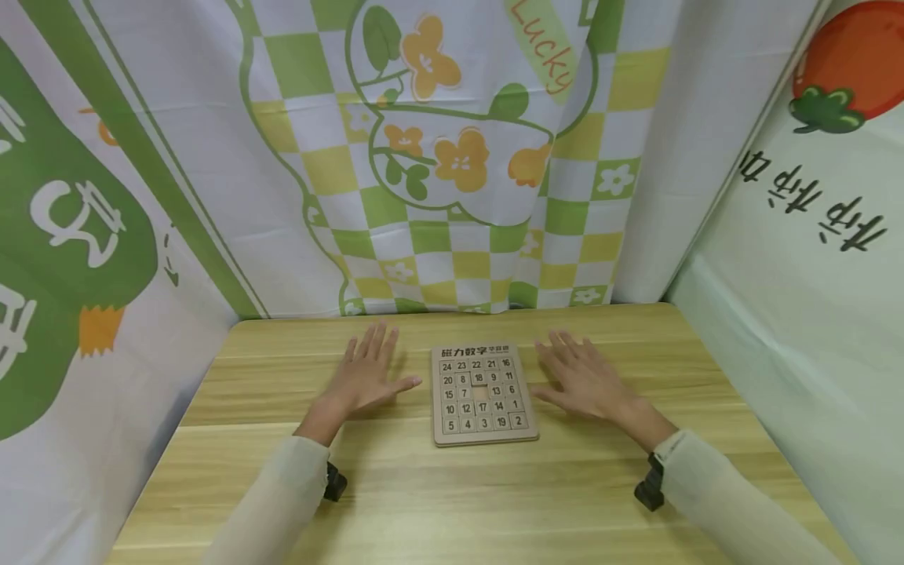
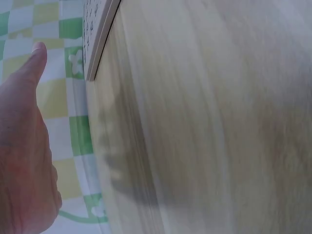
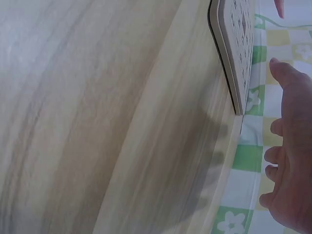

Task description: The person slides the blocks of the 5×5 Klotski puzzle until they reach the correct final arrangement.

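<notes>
A wooden number sliding puzzle [image 1: 480, 395] lies flat on the table, its numbered tiles in rows with one gap near the middle, below tile 18. To its left, my left hand [image 1: 363, 375] is held palm down with fingers spread and the thumb pointing at the board. My right hand [image 1: 585, 378] mirrors it on the other side, its thumb close to the puzzle's right edge. Both hands hold nothing. In the left wrist view the hand [image 2: 24, 146] hovers over its shadow on the wood; the right wrist view shows the other hand [image 3: 295, 146] likewise raised.
The light wooden table [image 1: 395, 502] reaches back to a hanging cloth [image 1: 452, 259] with green and yellow checks. Printed cloth walls stand at the left [image 1: 191, 314] and right [image 1: 791, 329]. A small black device [image 1: 650, 482] sits at each wrist.
</notes>
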### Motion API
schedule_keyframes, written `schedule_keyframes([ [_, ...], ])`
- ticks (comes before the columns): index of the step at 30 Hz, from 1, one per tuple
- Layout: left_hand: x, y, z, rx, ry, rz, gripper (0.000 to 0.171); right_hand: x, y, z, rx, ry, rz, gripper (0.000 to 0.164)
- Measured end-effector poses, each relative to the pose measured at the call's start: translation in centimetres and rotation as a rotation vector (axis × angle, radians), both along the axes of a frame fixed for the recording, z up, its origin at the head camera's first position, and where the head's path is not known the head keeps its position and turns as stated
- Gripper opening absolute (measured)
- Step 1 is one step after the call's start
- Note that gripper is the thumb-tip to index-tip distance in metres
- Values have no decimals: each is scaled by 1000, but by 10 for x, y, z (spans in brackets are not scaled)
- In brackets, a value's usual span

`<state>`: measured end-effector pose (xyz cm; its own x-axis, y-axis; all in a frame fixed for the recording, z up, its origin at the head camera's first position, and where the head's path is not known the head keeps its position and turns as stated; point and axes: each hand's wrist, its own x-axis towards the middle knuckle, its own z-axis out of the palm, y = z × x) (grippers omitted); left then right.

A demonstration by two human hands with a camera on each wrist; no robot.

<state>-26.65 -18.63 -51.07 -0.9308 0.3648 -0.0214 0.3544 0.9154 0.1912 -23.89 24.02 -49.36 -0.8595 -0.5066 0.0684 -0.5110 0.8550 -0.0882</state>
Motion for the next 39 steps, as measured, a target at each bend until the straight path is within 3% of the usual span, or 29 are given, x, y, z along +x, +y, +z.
schedule_keyframes([
  [11,4,25,-4,15,-24,-94,114,6,-12,2,-9,11,56,86],
  [28,21,57,-2,-8,-84,-197,118,14,-42,6,29,34,150,87],
  [34,23,61,-5,4,-102,-227,116,16,-54,-2,-5,54,196,83],
  [39,28,59,-10,27,-134,-263,121,18,-63,-10,-43,20,235,83],
])
